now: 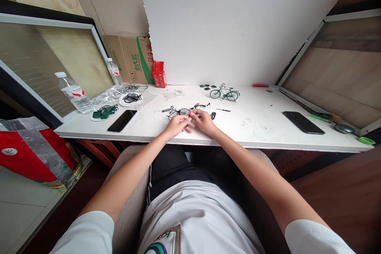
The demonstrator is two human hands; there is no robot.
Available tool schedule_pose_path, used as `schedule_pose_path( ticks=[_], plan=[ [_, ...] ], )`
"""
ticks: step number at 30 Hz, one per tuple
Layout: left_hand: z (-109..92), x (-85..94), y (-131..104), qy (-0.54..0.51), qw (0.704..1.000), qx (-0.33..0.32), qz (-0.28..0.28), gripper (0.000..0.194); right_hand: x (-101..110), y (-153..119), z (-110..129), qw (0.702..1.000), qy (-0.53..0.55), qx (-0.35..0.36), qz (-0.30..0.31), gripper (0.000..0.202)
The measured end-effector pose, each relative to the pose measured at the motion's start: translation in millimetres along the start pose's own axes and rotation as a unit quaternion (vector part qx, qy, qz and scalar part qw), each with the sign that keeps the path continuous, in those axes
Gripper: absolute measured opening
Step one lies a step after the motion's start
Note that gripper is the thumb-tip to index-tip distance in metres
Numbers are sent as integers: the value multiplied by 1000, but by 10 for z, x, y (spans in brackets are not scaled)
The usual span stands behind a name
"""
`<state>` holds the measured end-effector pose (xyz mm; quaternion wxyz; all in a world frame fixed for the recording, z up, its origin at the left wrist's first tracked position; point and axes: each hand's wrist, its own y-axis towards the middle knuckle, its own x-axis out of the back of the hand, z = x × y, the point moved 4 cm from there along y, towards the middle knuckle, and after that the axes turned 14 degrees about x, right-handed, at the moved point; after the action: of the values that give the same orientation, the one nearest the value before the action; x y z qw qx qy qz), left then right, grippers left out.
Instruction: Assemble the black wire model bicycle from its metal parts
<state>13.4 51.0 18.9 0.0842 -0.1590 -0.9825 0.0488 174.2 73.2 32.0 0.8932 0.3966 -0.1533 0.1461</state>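
Your left hand [177, 125] and right hand [206, 122] meet, frame centre | fingers curled; can't tell what either grip grasps | black bicycle parts [183, 111] just beyond, centre | green model bicycle [225, 94] upright, right of centre

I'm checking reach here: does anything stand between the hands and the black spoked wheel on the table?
Nothing visible does: the black spoked wheel lies just beyond the left hand and right hand, though whether either touches it is unclear.

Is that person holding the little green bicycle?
No, the green bicycle stands on the white table beyond the left hand and right hand, touching neither.
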Motion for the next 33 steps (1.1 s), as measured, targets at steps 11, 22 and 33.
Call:
schedule_pose_path(
  ticks=[11, 22, 33],
  plan=[
    [6, -8, -2, -3, 1000, 1, -6, 35, 15, 0, 20, 999, -6, 10, -42, 44],
    [75, 5, 52, 9, 1000, -17, -5, 44, 1, 8, 55, 1000, -8, 2, -14, 47],
    [47, -7, 39, 11, 1000, -24, 4, 39, -3, 13, 65, 1000, -3, 1, 1, 48]
  ],
)
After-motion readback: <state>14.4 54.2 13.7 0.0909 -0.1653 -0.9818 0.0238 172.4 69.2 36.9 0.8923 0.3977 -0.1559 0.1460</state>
